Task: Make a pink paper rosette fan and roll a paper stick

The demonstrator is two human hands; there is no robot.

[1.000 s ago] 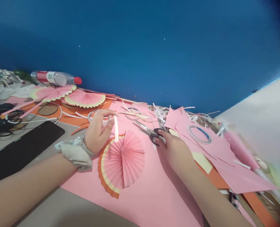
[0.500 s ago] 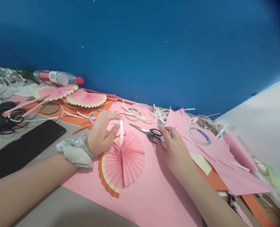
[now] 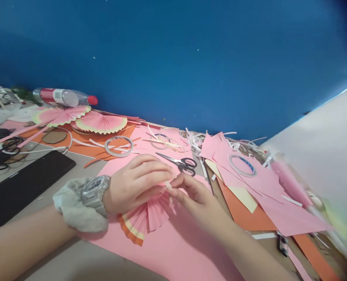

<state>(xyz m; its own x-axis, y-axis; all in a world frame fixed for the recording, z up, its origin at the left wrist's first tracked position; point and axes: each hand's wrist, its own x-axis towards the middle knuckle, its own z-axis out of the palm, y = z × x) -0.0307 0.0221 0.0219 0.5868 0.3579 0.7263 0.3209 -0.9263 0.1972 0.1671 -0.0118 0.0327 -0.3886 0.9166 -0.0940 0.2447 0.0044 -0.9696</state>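
My left hand (image 3: 142, 177) and my right hand (image 3: 195, 197) meet above a pleated pink paper fan (image 3: 155, 212) with a yellow and orange edge. Between their fingertips is a small white strip (image 3: 168, 185), pinched by both hands. The fan lies on a large pink sheet (image 3: 161, 257), its upper part hidden under my left hand. Just beyond my fingers lie black-handled scissors (image 3: 182, 164), touched by neither hand.
Behind my left hand is a tape roll (image 3: 118, 146); another tape roll (image 3: 242, 166) lies right. A phone (image 3: 29, 185) is at left. Along the blue wall are a bottle (image 3: 64, 97), finished-looking pleated fans (image 3: 101, 122) and paper scraps (image 3: 194, 139).
My left hand has moved right and my right hand left and down, away from the scissors. Both now meet at the white strip, which was in my left hand alone.
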